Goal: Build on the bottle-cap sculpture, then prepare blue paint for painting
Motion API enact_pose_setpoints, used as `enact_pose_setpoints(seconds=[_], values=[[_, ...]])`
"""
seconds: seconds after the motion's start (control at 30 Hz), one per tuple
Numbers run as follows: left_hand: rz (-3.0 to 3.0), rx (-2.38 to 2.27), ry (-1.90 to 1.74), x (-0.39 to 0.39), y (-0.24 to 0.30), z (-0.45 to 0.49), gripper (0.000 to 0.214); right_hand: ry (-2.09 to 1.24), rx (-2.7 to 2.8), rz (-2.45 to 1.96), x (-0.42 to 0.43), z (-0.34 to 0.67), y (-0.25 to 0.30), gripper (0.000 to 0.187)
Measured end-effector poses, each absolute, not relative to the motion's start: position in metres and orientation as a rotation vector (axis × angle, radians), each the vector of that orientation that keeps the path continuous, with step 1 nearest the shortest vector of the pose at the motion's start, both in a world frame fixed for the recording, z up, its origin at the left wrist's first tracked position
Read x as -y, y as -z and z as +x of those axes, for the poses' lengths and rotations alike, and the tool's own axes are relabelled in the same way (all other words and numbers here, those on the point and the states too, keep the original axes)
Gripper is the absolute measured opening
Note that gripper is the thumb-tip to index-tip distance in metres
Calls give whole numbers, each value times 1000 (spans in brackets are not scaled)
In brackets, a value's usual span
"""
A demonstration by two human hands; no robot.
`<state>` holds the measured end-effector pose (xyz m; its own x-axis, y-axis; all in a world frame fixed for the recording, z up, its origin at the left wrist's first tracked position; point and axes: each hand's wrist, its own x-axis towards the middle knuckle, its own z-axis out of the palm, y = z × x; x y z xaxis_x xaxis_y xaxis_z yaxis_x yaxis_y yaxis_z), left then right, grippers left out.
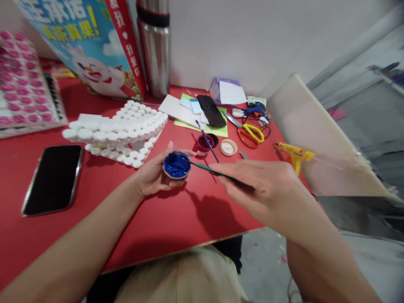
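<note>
My left hand (158,172) is wrapped round a small jar of blue paint (176,165), held tilted with its mouth facing me above the red table. In my right hand (265,185) is a thin paintbrush (208,168) with a green handle, its tip inside the jar's mouth at the blue paint. Just behind them stands an open jar of dark red paint (202,146), and a second brush with a blue handle (207,141) leans across it. A pale round lid (228,147) lies to its right. Left of my left hand sits a structure of white round pieces (120,130).
A phone (53,181) lies at the left, and another black phone (211,110) rests on papers at the back. Scissors (249,134) and a yellow glue gun (295,155) are on the right. Behind stand a steel flask (155,54) and a printed bag (94,54).
</note>
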<state>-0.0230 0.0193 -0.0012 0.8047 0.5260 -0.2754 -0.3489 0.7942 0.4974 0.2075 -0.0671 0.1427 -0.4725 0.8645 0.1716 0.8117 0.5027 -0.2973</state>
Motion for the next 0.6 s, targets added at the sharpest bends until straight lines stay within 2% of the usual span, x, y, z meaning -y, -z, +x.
enact_pose_setpoints(seconds=[0.13, 0.4, 0.6], values=[[396, -527, -460, -19, 0, -23, 50, -201, 2474, -1473, 70, 207, -139, 29], [366, -414, -470, -22, -3, -30, 42, -116, 2436, -1499, 71, 205, -135, 32], [413, -431, -372, -20, 2, -23, 71, -100, 2449, -1577, 67, 201, -137, 30]])
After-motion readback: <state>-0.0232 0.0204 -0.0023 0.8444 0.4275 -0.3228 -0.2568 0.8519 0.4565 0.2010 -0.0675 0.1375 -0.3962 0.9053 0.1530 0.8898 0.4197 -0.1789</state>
